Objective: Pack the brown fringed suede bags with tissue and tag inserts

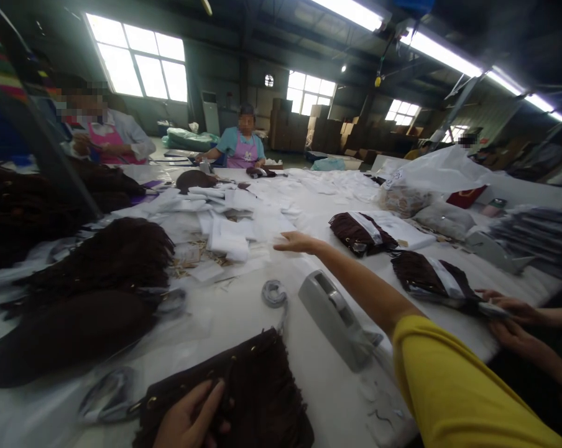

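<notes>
My left hand (190, 417) lies at the bottom edge with its fingers stretched flat on a dark brown fringed bag (257, 386) on the white table (244, 311). My right hand (296, 241), on an arm in a yellow sleeve, reaches far across the table with its fingers extended. Its fingertips touch the edge of a pile of white paper sheets (229, 236). Nothing is gripped in either hand.
A grey tape dispenser (337, 317) stands under my right arm. Heaps of brown fringed bags (99, 274) fill the left. Wrapped bags (430, 280) lie at the right, where another person's hands (509, 317) work. Two people sit at the far end.
</notes>
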Available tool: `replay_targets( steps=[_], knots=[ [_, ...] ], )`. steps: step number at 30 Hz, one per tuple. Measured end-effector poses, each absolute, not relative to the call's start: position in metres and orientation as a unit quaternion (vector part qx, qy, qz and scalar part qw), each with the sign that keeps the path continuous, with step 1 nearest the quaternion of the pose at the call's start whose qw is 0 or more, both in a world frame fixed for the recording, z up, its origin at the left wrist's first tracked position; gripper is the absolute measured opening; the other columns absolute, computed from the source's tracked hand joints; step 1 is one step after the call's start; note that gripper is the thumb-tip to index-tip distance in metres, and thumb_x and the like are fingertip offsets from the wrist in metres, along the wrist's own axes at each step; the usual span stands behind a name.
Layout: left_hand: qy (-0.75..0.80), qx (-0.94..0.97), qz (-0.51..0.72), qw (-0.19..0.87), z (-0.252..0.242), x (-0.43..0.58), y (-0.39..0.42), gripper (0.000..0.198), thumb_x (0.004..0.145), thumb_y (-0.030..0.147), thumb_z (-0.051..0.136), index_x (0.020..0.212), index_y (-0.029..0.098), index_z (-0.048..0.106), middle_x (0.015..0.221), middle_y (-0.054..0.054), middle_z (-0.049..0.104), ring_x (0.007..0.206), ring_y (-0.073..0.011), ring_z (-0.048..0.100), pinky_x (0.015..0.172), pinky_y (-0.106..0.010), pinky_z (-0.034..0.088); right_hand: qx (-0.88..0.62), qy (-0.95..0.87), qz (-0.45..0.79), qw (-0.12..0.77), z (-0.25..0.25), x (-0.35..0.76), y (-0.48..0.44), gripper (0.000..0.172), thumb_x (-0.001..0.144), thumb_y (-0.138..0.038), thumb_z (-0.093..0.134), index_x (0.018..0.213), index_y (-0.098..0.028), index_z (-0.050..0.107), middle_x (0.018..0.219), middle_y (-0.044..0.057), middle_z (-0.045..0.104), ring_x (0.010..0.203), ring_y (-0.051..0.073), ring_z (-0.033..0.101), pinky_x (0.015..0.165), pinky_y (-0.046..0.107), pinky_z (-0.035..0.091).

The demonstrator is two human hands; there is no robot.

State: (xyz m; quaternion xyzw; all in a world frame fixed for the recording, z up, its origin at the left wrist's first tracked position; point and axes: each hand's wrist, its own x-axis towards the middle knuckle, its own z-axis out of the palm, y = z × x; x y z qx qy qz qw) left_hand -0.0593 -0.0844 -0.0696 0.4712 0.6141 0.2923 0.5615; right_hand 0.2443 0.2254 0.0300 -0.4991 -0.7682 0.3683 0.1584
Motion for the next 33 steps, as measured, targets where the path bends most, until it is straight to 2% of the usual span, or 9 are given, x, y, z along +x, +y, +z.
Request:
replay_targets(
  steps=[5,7,11,13,15,19,24,30,33],
  knots=[
    [0.605,0.471,0.297,0.569,-0.077,-0.061,-0.083,0.075,0.070,0.085,0.053,0.094,0.015,0.069,0.087,-0.010,0.075,0.064,-0.0216,0.069,0.049,-0.028,0.052,-0.549,-0.719,0.375,0.203,0.018,0.272,0.209,0.077,0.091,-0.074,0.036,0.153,-0.028,0.032,0.154,0.013,0.042,0.130,0.027,0.053,0.098,0.042,0.051],
    [0.602,0.470,0.302,0.571,-0.080,-0.062,-0.083,0.074,0.071,0.083,0.054,0.095,0.015,0.069,0.088,-0.010,0.075,0.064,-0.0219,0.069,0.049,-0.028,0.052,-0.577,-0.705,0.358,0.205,0.013,0.275,0.208,0.073,0.096,-0.071,0.025,0.152,-0.025,0.035,0.151,0.015,0.046,0.124,0.026,0.058,0.091,0.039,0.054],
    [0.599,0.472,0.312,0.567,-0.079,-0.061,-0.084,0.072,0.072,0.082,0.055,0.095,0.015,0.069,0.089,-0.011,0.075,0.065,-0.0217,0.069,0.048,-0.028,0.051,-0.619,-0.709,0.296,0.161,0.009,0.276,0.206,0.062,0.095,-0.066,0.041,0.115,-0.015,0.071,0.113,0.016,0.072,0.098,0.024,0.069,0.084,0.032,0.052],
    [0.601,0.470,0.316,0.564,-0.075,-0.059,-0.084,0.073,0.071,0.082,0.055,0.093,0.015,0.069,0.089,-0.011,0.075,0.065,-0.0219,0.069,0.047,-0.027,0.051,-0.629,-0.719,0.264,0.130,0.008,0.274,0.202,0.053,0.090,-0.063,0.055,0.089,-0.015,0.076,0.093,0.012,0.075,0.089,0.023,0.069,0.082,0.030,0.050],
    [0.604,0.466,0.320,0.561,-0.070,-0.057,-0.085,0.073,0.069,0.083,0.056,0.090,0.015,0.069,0.088,-0.011,0.075,0.064,-0.0221,0.070,0.047,-0.027,0.050,-0.637,-0.727,0.235,0.105,0.008,0.269,0.200,0.045,0.085,-0.060,0.064,0.078,-0.017,0.076,0.085,0.008,0.075,0.089,0.023,0.069,0.083,0.028,0.048],
    [0.598,0.464,0.322,0.568,-0.061,-0.053,-0.085,0.073,0.066,0.084,0.057,0.084,0.014,0.069,0.086,-0.011,0.075,0.064,-0.0216,0.070,0.047,-0.027,0.050,-0.674,-0.713,0.171,0.084,0.006,0.251,0.206,0.038,0.083,-0.052,0.072,0.095,-0.016,0.075,0.108,0.013,0.073,0.112,0.028,0.063,0.094,0.029,0.043],
    [0.595,0.456,0.332,0.573,-0.062,-0.047,-0.087,0.072,0.065,0.084,0.058,0.080,0.015,0.065,0.082,-0.010,0.073,0.060,-0.0195,0.069,0.044,-0.025,0.048,-0.742,-0.653,0.114,0.099,0.003,0.227,0.230,0.065,0.088,-0.049,0.068,0.137,-0.010,0.050,0.141,0.023,0.050,0.129,0.032,0.050,0.102,0.039,0.042],
    [0.598,0.467,0.341,0.555,-0.078,-0.042,-0.087,0.070,0.070,0.084,0.053,0.081,0.015,0.061,0.082,-0.009,0.072,0.059,-0.0191,0.069,0.042,-0.023,0.045,-0.775,-0.605,0.141,0.117,0.001,0.220,0.246,0.038,0.095,-0.037,0.062,0.127,-0.016,0.057,0.128,0.010,0.059,0.111,0.025,0.061,0.093,0.048,0.053],
    [0.601,0.475,0.336,0.548,-0.078,-0.042,-0.087,0.069,0.073,0.082,0.052,0.084,0.015,0.060,0.083,-0.009,0.072,0.059,-0.0185,0.069,0.043,-0.023,0.045,-0.761,-0.612,0.139,0.167,0.014,0.230,0.245,0.035,0.095,-0.035,0.061,0.125,-0.017,0.058,0.126,0.010,0.060,0.109,0.024,0.062,0.092,0.046,0.053]
  ],
)
